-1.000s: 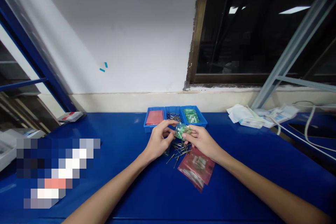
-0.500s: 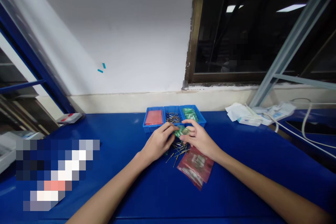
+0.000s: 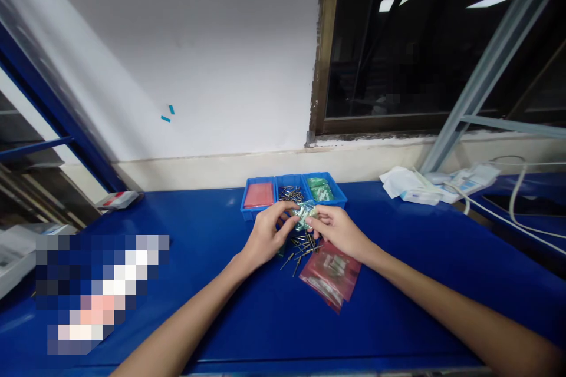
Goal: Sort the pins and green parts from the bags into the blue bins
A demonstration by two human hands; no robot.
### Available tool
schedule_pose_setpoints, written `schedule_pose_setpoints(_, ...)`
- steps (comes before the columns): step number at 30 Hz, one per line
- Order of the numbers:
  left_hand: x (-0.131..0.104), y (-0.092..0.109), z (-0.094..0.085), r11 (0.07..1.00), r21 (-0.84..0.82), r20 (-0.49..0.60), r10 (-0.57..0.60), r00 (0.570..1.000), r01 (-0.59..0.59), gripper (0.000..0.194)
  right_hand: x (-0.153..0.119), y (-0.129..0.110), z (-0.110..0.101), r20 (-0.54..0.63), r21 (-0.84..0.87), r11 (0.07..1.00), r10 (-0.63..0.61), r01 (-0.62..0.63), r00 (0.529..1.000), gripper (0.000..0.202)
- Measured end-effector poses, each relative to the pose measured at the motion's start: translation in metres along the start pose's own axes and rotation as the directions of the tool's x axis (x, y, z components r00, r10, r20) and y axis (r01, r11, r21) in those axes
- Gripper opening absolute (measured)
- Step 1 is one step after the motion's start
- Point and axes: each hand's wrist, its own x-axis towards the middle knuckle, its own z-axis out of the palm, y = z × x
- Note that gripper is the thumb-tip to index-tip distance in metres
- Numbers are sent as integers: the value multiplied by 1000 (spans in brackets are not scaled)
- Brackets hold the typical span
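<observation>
Between my two hands is a small green plastic bag [image 3: 305,215] with pale pieces inside. My left hand [image 3: 267,232] pinches its left side between thumb and fingers. On the opposite side, my right hand [image 3: 338,228] grips the bag with the thumb toward me. Loose rivets [image 3: 300,247] lie in a pile on the blue table just below the bag. A red plastic bag [image 3: 331,274] with metallic pieces inside lies flat under my right wrist.
Beyond my hands stand three joined blue bins: one with red bags [image 3: 259,195], one with rivets [image 3: 290,194], one with green bags [image 3: 320,189]. White packets [image 3: 413,185] and cables [image 3: 517,221] lie at the right. A small box [image 3: 118,200] sits at the left.
The green bag has turned and shows more of its shiny face. My left thumb and right thumb have come closer together on it. The view has shifted slightly.
</observation>
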Motion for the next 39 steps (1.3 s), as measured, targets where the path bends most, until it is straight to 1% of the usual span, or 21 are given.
schedule_pose_setpoints(3, -1, 2, -1, 994, 75, 54, 77, 996, -81, 34, 2, 0, -1, -3, 35, 999, 5, -4, 1000, 23)
schedule_pose_setpoints(5, -1, 3, -1, 989, 98, 70, 103, 992, -109, 37, 3, -1, -1, -16, 48, 999, 8, -7, 1000, 21)
schedule_pose_setpoints(8, -1, 5, 1, 990, 108, 46, 87, 995, -91, 33, 4, -1, -5, -103, 62, 998, -9, 16, 995, 18)
schedule_pose_setpoints(9, 1, 6, 3, 991, 103, 36, 77, 996, -81, 32, 5, -1, -7, -134, 46, 998, -27, 33, 991, 20)
schedule_pose_setpoints(11, 10, 9, 6, 995, 83, 30, 58, 998, -61, 31, 7, -2, -15, -178, -43, 996, -81, 74, 981, 25)
schedule_pose_setpoints(13, 28, 11, 10, 998, 52, 37, 31, 999, -33, 30, 13, -4, -27, -220, -177, 978, -148, 110, 964, 26)
schedule_pose_setpoints(15, 55, 10, 14, 1000, -5, 56, -8, 998, 8, 27, 24, -5, -43, -277, -305, 944, -214, 126, 937, 28)
schedule_pose_setpoints(16, 70, 8, 17, 1000, -21, 46, -20, 999, 21, 25, 33, -6, -52, -314, -358, 927, -236, 115, 920, 28)
schedule_pose_setpoints(17, 85, 5, 19, 999, -33, 29, -39, 999, 40, 27, 42, -6, -60, -338, -411, 907, -244, 91, 909, 28)
schedule_pose_setpoints(19, 113, -4, 26, 996, -18, -3, -85, 996, 84, 38, 63, -4, -75, -362, -527, 850, -257, 30, 896, 29)
schedule_pose_setpoints(20, 124, -8, 29, 993, 23, -15, -112, 994, 113, 40, 74, -2, -81, -360, -590, 807, -246, -15, 900, 30)
schedule_pose_setpoints(22, 138, -17, 36, 975, 177, -36, -126, 991, 131, 40, 92, 3, -89, -309, -721, 685, -179, -107, 934, 31)
schedule_pose_setpoints(25, 145, -23, 43, 888, 446, -2, -123, 992, 111, 31, 109, 14, -93, -231, -782, 613, -117, -113, 966, 24)
schedule_pose_setpoints(27, 145, -24, 46, 830, 544, 35, -168, 985, 122, 21, 113, 20, -94, -178, -801, 592, -97, -87, 979, 19)
schedule_pose_setpoints(29, 144, -24, 47, 807, 574, 54, -206, 977, 139, 17, 115, 24, -95, -133, -816, 575, -82, -62, 988, 16)
schedule_pose_setpoints(31, 144, -25, 47, 813, 566, 66, -212, 975, 139, 17, 115, 24, -97, -101, -823, 566, -70, -44, 992, 16)
schedule_pose_setpoints(35, 145, -28, 44, 837, 535, 98, -195, 976, 113, 20, 114, 20, -99, -54, -832, 555, -52, -16, 997, 20)
schedule_pose_setpoints(39, 144, -32, 44, 858, 506, 108, -165, 980, 89, 20, 113, 19, -98, -39, -841, 541, -43, -9, 998, 21)
